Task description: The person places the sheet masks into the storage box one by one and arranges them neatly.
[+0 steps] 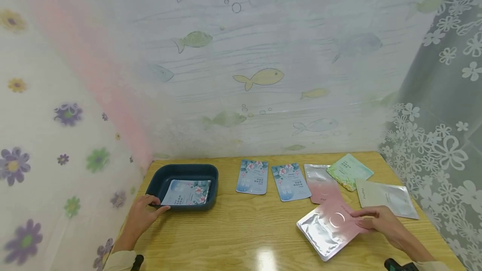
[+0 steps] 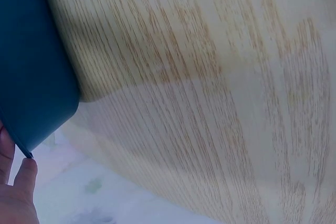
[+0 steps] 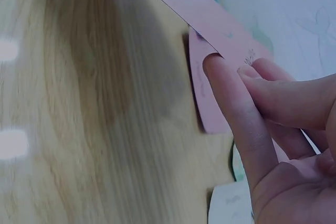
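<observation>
My right hand [image 1: 382,224] pinches the edge of a pink and silver sachet [image 1: 333,227], which is held up over the table in front of other sachets. In the right wrist view the thumb and fingers [image 3: 231,103] grip its pink end. At the left, my left hand [image 1: 144,216] pinches the near left corner of a dark blue plastic basin [image 1: 213,187]. The left wrist view shows fingertips at the rim of that basin [image 2: 31,66]. Inside it lie light blue floral sachets [image 1: 184,193], seemingly stacked.
Two blue floral sachets [image 1: 252,177] lie mid-table. Right of them are another pink sachet [image 1: 321,183], a green sachet [image 1: 350,171] and a cream and silver sachet [image 1: 388,198]. A curtain with printed fish [image 1: 260,77] hangs behind the wooden table [image 1: 226,237].
</observation>
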{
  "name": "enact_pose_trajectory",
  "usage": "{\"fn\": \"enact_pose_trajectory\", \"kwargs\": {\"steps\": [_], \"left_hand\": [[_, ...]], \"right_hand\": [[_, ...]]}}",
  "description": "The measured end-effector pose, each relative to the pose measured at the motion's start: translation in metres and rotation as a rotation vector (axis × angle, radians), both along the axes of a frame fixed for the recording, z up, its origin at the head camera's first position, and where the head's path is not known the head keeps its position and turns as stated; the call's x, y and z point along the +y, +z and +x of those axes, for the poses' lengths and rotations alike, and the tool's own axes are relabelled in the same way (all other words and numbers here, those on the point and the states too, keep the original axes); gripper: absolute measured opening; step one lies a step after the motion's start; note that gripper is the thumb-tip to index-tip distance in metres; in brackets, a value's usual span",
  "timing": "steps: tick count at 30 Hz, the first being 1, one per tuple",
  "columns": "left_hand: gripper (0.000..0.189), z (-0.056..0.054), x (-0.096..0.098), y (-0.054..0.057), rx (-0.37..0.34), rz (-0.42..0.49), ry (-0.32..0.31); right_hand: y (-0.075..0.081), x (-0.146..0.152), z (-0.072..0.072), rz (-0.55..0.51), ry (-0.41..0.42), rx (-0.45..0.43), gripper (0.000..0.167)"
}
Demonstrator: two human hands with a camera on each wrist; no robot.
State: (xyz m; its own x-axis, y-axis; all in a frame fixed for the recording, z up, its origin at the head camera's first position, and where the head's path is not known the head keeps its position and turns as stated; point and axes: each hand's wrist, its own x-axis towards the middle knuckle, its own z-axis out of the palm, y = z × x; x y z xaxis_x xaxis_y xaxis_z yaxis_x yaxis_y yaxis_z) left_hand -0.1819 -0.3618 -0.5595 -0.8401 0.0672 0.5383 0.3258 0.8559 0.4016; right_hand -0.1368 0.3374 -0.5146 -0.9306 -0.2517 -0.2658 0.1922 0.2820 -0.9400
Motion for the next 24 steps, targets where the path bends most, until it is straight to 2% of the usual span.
{"fn": "enact_pose_trajectory", "kwargs": {"steps": [9, 17, 24], "left_hand": [[0.03, 0.001, 0.0, 0.0, -0.017, 0.0, 0.015], [0.03, 0.001, -0.001, 0.0, -0.01, 0.009, -0.002], [0.031, 0.0, -0.001, -0.001, -0.015, 0.005, 0.009]], "right_hand": [[0.007, -0.022, -0.003, -0.024, -0.013, 0.069, 0.034], [0.011, -0.041, -0.009, -0.085, -0.029, 0.095, 0.035], [0.013, -0.054, -0.012, -0.143, -0.006, 0.148, 0.035]]}}
